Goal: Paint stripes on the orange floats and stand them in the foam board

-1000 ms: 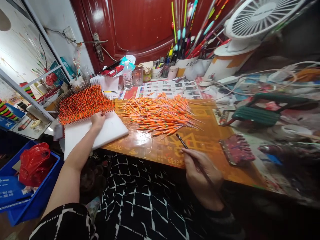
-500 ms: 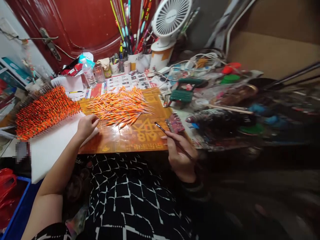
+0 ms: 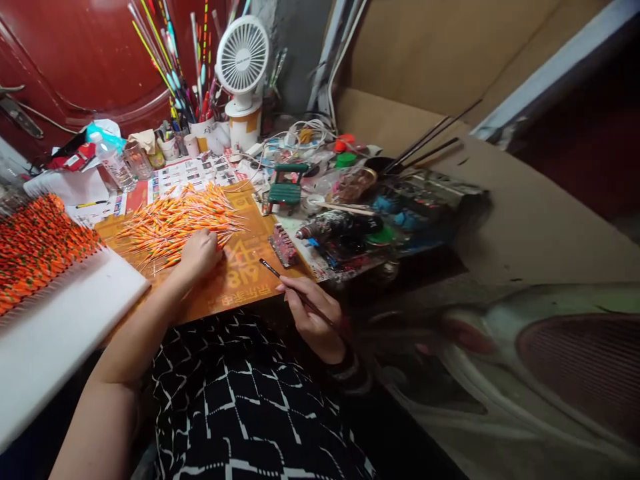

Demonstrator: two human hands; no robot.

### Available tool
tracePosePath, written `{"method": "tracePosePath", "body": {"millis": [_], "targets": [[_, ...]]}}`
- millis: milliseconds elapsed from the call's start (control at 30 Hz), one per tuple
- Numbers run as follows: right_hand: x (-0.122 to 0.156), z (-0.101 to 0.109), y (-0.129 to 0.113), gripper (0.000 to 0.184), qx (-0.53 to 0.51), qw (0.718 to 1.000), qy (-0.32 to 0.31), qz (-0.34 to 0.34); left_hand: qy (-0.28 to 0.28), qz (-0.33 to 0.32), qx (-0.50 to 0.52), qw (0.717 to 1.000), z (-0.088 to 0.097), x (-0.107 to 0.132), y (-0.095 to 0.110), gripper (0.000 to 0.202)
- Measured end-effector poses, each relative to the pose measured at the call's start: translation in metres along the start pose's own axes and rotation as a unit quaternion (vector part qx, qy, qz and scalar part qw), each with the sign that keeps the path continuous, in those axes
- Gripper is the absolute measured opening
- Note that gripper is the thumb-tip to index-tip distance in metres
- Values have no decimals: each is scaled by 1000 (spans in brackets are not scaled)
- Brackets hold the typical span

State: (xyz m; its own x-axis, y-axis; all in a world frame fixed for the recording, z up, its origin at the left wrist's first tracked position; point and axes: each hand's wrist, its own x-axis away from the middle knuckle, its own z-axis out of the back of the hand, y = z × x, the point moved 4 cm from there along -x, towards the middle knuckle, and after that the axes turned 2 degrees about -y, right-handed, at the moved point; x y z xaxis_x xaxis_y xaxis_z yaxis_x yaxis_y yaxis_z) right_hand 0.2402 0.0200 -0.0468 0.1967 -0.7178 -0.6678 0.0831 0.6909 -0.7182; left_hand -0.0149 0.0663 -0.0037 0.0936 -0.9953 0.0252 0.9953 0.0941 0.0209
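My left hand (image 3: 201, 252) is at the near right side of a pile of thin orange fishing floats (image 3: 175, 217) on the orange-brown board (image 3: 215, 293). Its fingers are curled together, and whatever is between them is hidden. A slim dark paintbrush (image 3: 271, 268) rests in my right hand (image 3: 316, 317), its tip pointing up and left above the board's right part. To the left, many orange-red floats (image 3: 45, 253) stand in dense rows along a white foam block (image 3: 65, 327).
A small green toy bench (image 3: 286, 190) stands behind a paint-stained dark red block (image 3: 283, 245). Further right lies a paint-smeared dark tool (image 3: 333, 227) amid clutter. A white fan (image 3: 243, 57), cups and a plastic bottle (image 3: 113, 163) line the back.
My left hand has moved right, from beside the foam block to the float pile, and its fingers have curled. The view has turned right. My right hand keeps holding the paintbrush.
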Motion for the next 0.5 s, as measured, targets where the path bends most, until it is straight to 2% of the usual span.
{"method": "tracePosePath", "body": {"millis": [100, 167, 300, 400, 500], "targets": [[-1, 4, -2, 25, -3, 1000, 1, 4, -7, -18, 65, 998, 5, -10, 2, 12], [-1, 6, -2, 26, -7, 1000, 7, 8, -19, -45, 144, 988, 14, -18, 8, 7], [1, 8, 0, 29, -9, 1000, 21, 12, -83, -114, 322, 936, 33, -32, 35, 12], [2, 11, 1, 30, -4, 1000, 27, 12, -122, -153, 364, 911, 37, -42, 54, 16], [2, 15, 1, 31, -2, 999, 32, 14, -157, -157, 369, 903, 27, -52, 58, 16]]}}
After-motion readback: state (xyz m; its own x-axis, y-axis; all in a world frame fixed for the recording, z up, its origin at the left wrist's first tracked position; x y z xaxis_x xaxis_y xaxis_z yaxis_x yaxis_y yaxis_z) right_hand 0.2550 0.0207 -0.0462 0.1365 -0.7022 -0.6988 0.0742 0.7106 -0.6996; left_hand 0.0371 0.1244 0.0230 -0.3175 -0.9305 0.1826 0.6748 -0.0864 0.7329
